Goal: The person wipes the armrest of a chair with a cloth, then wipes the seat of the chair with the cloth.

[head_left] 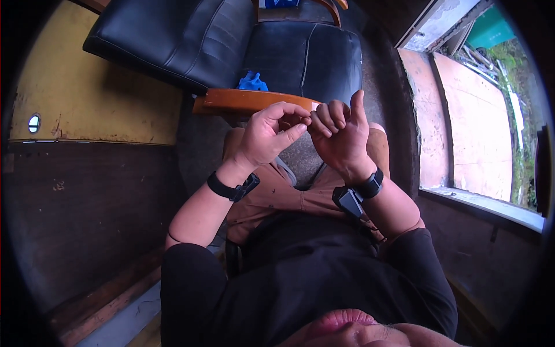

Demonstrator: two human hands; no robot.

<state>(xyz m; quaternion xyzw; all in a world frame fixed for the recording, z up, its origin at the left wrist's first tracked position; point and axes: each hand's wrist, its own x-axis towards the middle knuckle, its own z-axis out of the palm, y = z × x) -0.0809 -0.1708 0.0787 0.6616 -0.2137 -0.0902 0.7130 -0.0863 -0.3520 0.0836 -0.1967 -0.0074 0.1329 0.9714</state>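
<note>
My left hand [274, 132] is raised over my lap, thumb and fingertips drawn together in a pinch. Its tips meet the edge of my right hand [345, 134] by the little finger; whatever lies between them, if anything, is too small to make out. The right palm faces me, its fingers half bent and apart, the thumb stretched upward, and no object shows in it. Just beyond both hands runs the orange-brown wooden armrest [254, 99] of a black padded chair [277, 61]. A crumpled blue cloth-like thing [252, 81] lies on the seat beside that armrest.
A black strap with a small device [234, 186] circles my left wrist, and another strapped device [348, 200] is on my right. A yellow and dark brown panel [95, 98] stands at left. On the right, a window opening [480, 196] looks onto pale slabs [477, 110].
</note>
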